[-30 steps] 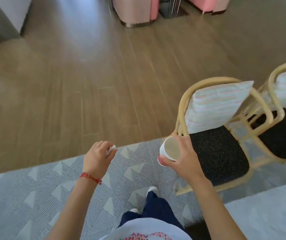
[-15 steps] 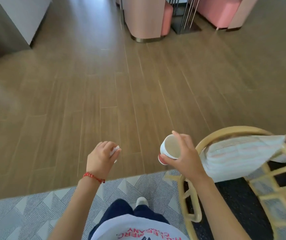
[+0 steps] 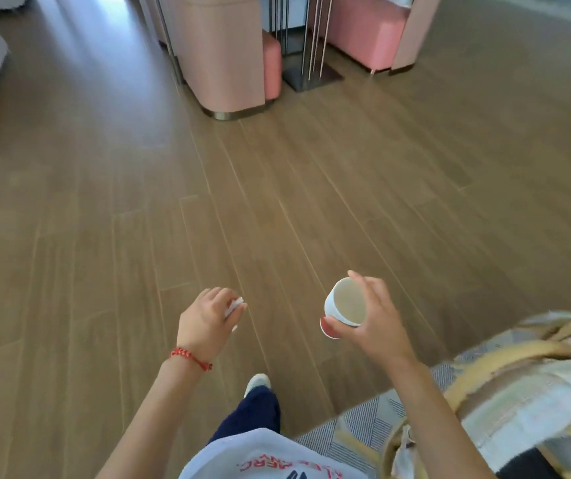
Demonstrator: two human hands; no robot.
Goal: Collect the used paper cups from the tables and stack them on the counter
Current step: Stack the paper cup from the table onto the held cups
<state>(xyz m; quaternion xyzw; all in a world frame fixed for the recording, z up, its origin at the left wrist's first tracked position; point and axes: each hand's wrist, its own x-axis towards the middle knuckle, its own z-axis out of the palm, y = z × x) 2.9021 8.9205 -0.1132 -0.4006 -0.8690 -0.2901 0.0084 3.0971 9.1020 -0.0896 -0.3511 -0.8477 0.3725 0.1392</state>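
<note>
Wood floor [image 3: 277, 202]; right hand [image 3: 374, 323] grips white, red-bottomed, seemingly empty cup [image 3: 342, 305].

The right hand [image 3: 375, 326] holds a paper cup [image 3: 342, 307] tilted over the floor [image 3: 277, 202], and the left hand [image 3: 204, 321], well apart to its left, closes on a small folded scrap [image 3: 235, 305]. A chair [image 3: 501, 385] stands on a rug [image 3: 367, 426] at lower right. Upholstered seats [image 3: 229, 53] stand far ahead.

white-and-red paper cup [image 3: 338, 307], red bracelet [image 3: 191, 357]
</note>
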